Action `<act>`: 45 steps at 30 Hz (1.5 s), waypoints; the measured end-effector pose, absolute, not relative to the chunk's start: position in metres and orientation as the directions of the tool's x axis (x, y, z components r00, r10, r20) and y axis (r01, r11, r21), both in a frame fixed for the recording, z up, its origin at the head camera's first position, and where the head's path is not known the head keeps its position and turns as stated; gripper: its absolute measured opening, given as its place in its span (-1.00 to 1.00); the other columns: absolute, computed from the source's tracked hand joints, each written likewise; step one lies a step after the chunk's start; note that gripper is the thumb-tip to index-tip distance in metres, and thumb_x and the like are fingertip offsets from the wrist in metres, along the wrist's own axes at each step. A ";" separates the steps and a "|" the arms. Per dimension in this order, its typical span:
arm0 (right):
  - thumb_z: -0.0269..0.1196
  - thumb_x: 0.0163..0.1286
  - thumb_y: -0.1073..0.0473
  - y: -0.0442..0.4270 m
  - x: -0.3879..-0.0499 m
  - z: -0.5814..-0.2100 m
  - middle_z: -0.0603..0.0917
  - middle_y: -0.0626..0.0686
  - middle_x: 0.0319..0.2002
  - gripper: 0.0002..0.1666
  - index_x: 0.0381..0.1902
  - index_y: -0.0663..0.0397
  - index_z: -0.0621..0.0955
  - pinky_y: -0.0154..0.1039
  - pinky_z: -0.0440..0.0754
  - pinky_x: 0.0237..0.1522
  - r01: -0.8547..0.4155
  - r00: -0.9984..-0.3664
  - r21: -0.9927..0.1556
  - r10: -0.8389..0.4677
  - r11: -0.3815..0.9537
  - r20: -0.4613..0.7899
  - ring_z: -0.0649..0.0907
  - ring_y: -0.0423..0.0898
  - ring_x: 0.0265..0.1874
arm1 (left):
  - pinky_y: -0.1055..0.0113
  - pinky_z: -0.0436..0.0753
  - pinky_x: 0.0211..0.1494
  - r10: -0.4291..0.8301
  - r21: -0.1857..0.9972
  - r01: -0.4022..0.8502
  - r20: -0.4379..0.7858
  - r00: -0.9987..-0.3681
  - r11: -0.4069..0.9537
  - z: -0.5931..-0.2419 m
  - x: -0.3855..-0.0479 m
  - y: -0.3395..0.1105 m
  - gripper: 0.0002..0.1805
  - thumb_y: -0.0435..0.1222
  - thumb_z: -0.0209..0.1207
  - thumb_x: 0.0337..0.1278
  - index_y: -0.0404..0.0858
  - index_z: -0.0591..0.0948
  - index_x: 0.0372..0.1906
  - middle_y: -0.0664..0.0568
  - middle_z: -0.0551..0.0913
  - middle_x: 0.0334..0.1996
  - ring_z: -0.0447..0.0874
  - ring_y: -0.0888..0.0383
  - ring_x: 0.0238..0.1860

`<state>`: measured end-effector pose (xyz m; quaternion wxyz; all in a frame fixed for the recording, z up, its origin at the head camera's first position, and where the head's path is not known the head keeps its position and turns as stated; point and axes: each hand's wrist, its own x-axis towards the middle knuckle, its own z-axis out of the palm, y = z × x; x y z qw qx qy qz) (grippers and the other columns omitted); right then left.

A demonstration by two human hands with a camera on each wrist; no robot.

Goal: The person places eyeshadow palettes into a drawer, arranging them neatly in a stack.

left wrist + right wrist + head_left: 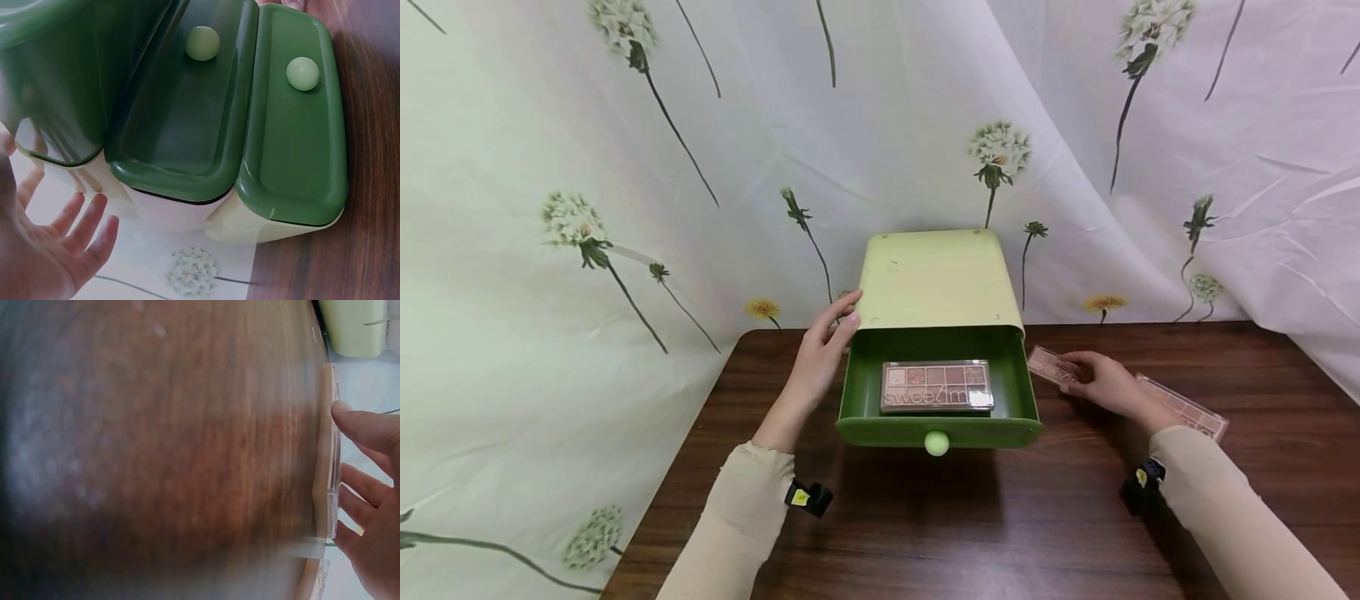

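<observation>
A small drawer cabinet (pixel 936 279) with a pale yellow-green shell stands at the back of the table. Its green top drawer (pixel 938 434) is pulled out, and a clear-lidded eyeshadow palette (pixel 936 387) lies inside. My left hand (pixel 820 350) is at the cabinet's left side, its fingers spread and fairly straight by the upper front edge. To the right of the drawer, my right hand (pixel 1105 383) grips another eyeshadow palette (pixel 1047 364) by its edges, partly covering it. The right wrist view shows thumb and fingers on that palette (pixel 324 456).
A third palette (pixel 1187 408) lies on the table beside the right wrist, partly hidden by the forearm. Two lower drawers (pixel 181 119) with round knobs are closed. A dandelion-print cloth (pixel 737 167) hangs behind the dark wooden table (pixel 917 542).
</observation>
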<state>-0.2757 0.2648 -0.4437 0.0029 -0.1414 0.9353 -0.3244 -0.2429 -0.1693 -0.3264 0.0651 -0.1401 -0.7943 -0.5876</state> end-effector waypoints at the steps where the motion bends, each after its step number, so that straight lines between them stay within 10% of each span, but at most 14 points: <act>1: 0.41 0.29 0.16 0.264 -0.276 -0.444 0.56 0.42 0.12 -0.39 0.22 0.35 0.53 0.27 0.45 0.07 -0.263 -0.960 -0.603 -0.265 0.753 0.088 0.53 0.38 0.09 | 0.12 0.48 0.03 0.146 0.915 0.299 0.268 -0.952 0.270 -0.326 -0.243 -0.169 -0.51 -0.10 -0.03 0.52 -0.02 0.39 0.46 -0.10 0.38 0.25 0.50 -0.04 0.06; 28: 0.45 0.23 0.12 0.266 -0.274 -0.444 0.62 0.30 0.08 -0.44 0.13 0.26 0.62 0.25 0.45 0.08 -0.266 -0.960 -0.579 -0.268 0.771 0.084 0.55 0.29 0.09 | 0.09 0.49 0.05 0.157 0.916 0.302 0.268 -0.951 0.264 -0.327 -0.243 -0.169 -0.50 -0.10 -0.04 0.53 -0.02 0.37 0.47 -0.11 0.38 0.27 0.51 -0.05 0.11; 37: 0.40 0.30 0.08 0.267 -0.262 -0.435 0.63 0.06 -0.37 -0.52 0.12 0.17 0.64 -0.07 0.49 -0.22 -0.270 -0.957 -0.610 -0.280 0.745 0.080 0.56 -0.12 -0.70 | 0.09 0.49 0.04 0.142 0.919 0.302 0.274 -0.951 0.253 -0.328 -0.242 -0.167 -0.51 -0.11 -0.04 0.54 -0.02 0.38 0.47 -0.09 0.37 0.32 0.51 -0.06 0.12; 45: 0.43 0.27 0.04 0.267 -0.247 -0.424 0.64 0.20 0.00 -0.56 0.05 0.12 0.69 0.07 0.54 -0.10 -0.341 -0.940 -0.555 -0.282 0.759 0.192 0.64 -0.01 -0.28 | 0.08 0.49 0.03 0.133 0.917 0.308 0.282 -0.950 0.255 -0.330 -0.243 -0.167 -0.52 -0.10 -0.03 0.53 0.00 0.39 0.45 -0.08 0.38 0.32 0.50 -0.04 0.14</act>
